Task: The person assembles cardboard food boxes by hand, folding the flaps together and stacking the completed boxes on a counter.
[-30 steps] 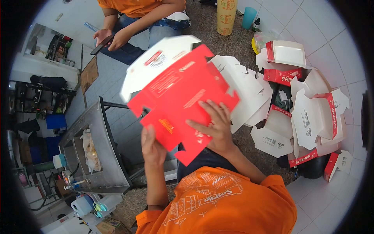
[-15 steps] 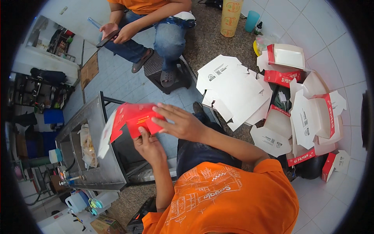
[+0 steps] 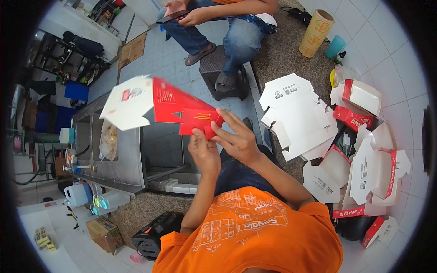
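A partly folded red and white cardboard food box (image 3: 182,107) is held up in front of me, its white lid flap pointing to the far left. My left hand (image 3: 205,154) grips its lower edge from beneath, fingers closed on the card. With thumb and fingers, my right hand (image 3: 240,142) pinches the box's right corner. To my right lies a stack of flat white box blanks (image 3: 293,113) on the speckled stone counter. Beside it, against the tiled wall, several folded red and white boxes (image 3: 371,170) are piled loosely.
Across from me a person sits beside a dark plastic stool (image 3: 213,73), holding a phone (image 3: 173,17). A yellow wrap roll (image 3: 316,34) and a teal cup (image 3: 335,47) stand on the far counter. The metal sink unit (image 3: 132,159) is at left. A black case (image 3: 157,234) sits near my left elbow.
The box has swung so that its lid flap and printed side face me more, and both hands have moved right in the picture. My right hand has shifted from the top to the box's right corner.
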Motion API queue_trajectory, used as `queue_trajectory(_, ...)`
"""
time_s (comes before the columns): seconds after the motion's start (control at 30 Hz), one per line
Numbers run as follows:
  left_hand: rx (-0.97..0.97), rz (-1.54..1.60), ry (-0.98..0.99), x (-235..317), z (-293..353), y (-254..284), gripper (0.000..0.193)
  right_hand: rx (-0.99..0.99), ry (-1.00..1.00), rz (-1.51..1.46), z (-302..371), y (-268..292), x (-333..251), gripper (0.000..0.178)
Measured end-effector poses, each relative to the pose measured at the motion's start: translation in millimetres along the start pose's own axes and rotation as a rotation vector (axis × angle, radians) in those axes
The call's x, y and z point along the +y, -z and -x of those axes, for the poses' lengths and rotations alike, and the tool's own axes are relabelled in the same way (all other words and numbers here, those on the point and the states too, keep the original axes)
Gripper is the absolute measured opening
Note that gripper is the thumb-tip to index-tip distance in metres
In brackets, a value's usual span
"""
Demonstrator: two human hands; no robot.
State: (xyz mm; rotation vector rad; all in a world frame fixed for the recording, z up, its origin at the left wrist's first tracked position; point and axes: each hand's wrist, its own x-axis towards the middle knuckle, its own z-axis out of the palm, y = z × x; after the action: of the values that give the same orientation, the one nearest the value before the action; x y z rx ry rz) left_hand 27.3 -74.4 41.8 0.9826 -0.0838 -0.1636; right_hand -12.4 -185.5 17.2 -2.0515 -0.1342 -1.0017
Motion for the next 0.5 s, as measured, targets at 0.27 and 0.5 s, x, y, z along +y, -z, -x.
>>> queue_trajectory(0.27, -0.161, -0.533, -0.233, -13, 0, 15, 0.035, 0.009, -0.534, -0.406, 1, 9, 2, 0.04)
queue_trajectory(0.5, -0.322, -0.69, 0.168, 31, 13, 40, 0.026, 0.055, -0.386, -0.162, 14, 28, 23, 0.034)
